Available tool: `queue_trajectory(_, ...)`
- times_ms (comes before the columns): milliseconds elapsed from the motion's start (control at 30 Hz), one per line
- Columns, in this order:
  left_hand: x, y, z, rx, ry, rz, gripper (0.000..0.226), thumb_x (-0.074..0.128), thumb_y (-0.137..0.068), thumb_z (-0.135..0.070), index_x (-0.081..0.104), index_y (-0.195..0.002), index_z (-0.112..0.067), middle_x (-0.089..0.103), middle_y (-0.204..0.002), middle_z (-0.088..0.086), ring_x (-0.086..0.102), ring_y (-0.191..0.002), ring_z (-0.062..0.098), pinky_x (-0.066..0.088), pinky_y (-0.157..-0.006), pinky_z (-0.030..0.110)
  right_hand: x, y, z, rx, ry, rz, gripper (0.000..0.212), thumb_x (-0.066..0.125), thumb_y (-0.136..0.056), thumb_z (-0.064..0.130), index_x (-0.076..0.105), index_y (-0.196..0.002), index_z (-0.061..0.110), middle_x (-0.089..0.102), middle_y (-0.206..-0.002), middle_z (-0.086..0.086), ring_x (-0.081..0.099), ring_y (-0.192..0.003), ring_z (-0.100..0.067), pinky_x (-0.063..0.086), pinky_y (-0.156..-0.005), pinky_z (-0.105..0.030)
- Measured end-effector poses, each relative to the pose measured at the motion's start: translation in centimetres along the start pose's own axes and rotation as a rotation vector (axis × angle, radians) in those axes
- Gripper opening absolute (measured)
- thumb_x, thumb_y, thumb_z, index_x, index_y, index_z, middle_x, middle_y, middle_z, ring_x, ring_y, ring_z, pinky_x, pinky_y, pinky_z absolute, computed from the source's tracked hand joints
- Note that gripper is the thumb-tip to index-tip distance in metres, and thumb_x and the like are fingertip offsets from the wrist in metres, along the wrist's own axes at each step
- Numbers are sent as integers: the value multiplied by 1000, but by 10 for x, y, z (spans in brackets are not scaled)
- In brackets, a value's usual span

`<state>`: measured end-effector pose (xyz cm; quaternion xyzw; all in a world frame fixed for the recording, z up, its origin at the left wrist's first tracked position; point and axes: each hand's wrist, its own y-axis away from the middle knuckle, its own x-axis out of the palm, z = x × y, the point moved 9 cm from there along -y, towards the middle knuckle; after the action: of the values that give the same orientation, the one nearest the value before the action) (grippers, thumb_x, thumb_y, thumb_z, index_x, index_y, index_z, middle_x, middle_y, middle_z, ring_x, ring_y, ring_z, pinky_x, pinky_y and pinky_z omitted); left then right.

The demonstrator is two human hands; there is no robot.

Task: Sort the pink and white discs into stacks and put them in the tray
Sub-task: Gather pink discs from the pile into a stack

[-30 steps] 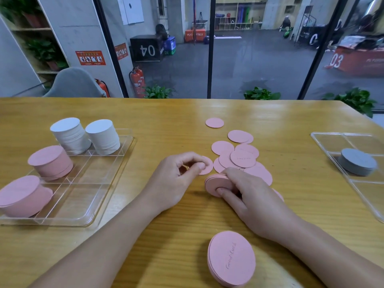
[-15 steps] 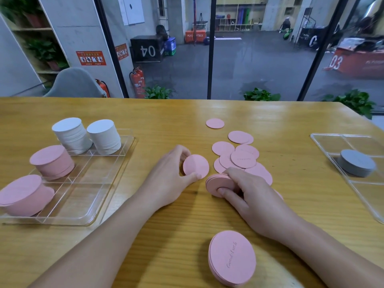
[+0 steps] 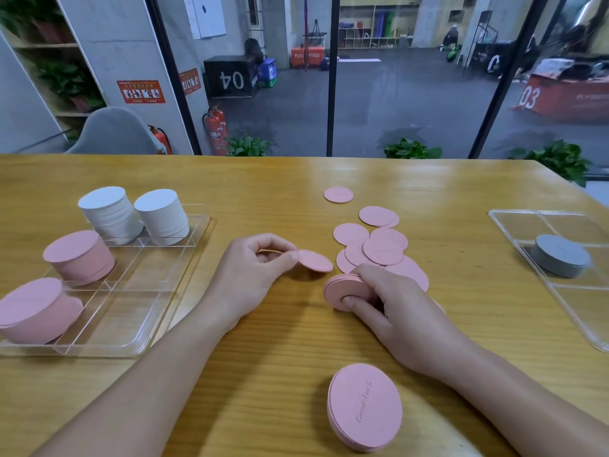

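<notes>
1. While the left hand (image 3: 250, 275) pinches a single pink disc (image 3: 314, 260) by its near edge between thumb and fingers, that disc lies flat-faced and tilted, just left of and slightly above the small pink stack (image 3: 344, 290) that the right hand (image 3: 395, 308) grips on the table (image 3: 263, 374); the likely move is a short carry rightward onto it.
2. In the head view, the left tray (image 3: 131, 324) holds two white stacks (image 3: 108, 209) and two pink stacks (image 3: 77, 257).
3. Roughly nine loose pink discs (image 3: 382, 249) lie beyond the right hand; overlaps hide the exact count.
4. One finished pink stack (image 3: 364, 410) lies nearest the camera.
5. One grey stack (image 3: 560, 258) sits in the right tray (image 3: 514, 225).
</notes>
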<state>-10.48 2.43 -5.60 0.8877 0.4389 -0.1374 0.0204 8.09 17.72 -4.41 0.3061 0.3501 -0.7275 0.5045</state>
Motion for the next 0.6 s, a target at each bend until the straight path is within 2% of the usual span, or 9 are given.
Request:
queue_trajectory(33,-1,0,1,-9,-27,-3,1,84,-97,-20,84,-96,-20,85,-91,4,76,-84,15,56,-87,39,0,0,0,-4,-5,-2,16,61,-106,37,53,-98,27,61,-88,13,55,-88,-12,41,-67,-22)
queue_trajectory(100,0,0,3,-26,-77,-7,6,87,-93,-17,84,-91,-22,84,-88,0,73,-80,9,55,-83,36,0,0,0,-3,-8,1,16,62,-106,37,54,-98,27,61,-88,14,55,-88,-12,41,-68,-22)
queue_trajectory(200,0,0,2,-34,-138,-39,13,94,-87,-29,83,-84,-23,81,-79,-3,69,-70,7,53,-74,31,1,-1,0,0,-8,7,13,61,-106,37,57,-102,26,63,-91,14,56,-89,-12,42,-71,-23)
queue_trajectory(267,-1,-3,0,-14,-269,-97,23,95,-84,-39,79,-79,-24,76,-71,-3,63,-63,8,49,-65,29,0,-1,1,-5,-13,5,13,61,-107,37,56,-100,27,61,-89,14,55,-88,-11,42,-69,-21)
queue_trajectory(367,6,-9,-8,50,-423,-129,26,92,-84,-47,74,-84,-29,73,-77,-5,63,-68,8,45,-61,20,-1,0,2,-14,-15,-4,15,62,-107,36,53,-97,28,59,-87,16,54,-87,-10,41,-66,-19)
queue_trajectory(433,17,-11,-12,92,-506,-85,30,90,-84,-53,74,-101,-33,69,-96,-12,62,-83,5,44,-70,15,-1,0,2,-11,-11,-6,15,62,-107,36,53,-97,28,59,-87,15,54,-88,-10,41,-67,-18)
queue_trajectory(533,29,-11,-7,118,-661,9,62,81,-84,-69,71,-135,-35,58,-121,-15,53,-112,9,44,-98,24,-1,0,1,-6,-9,-3,14,62,-107,36,54,-99,28,61,-89,15,55,-89,-10,40,-66,-18)
queue_trajectory(600,33,-8,-6,121,-720,41,66,76,-87,-72,68,-142,-36,53,-128,-15,45,-124,12,39,-107,27,-1,-1,1,-5,-8,-5,15,62,-106,36,53,-97,28,60,-88,15,55,-89,-10,40,-66,-18)
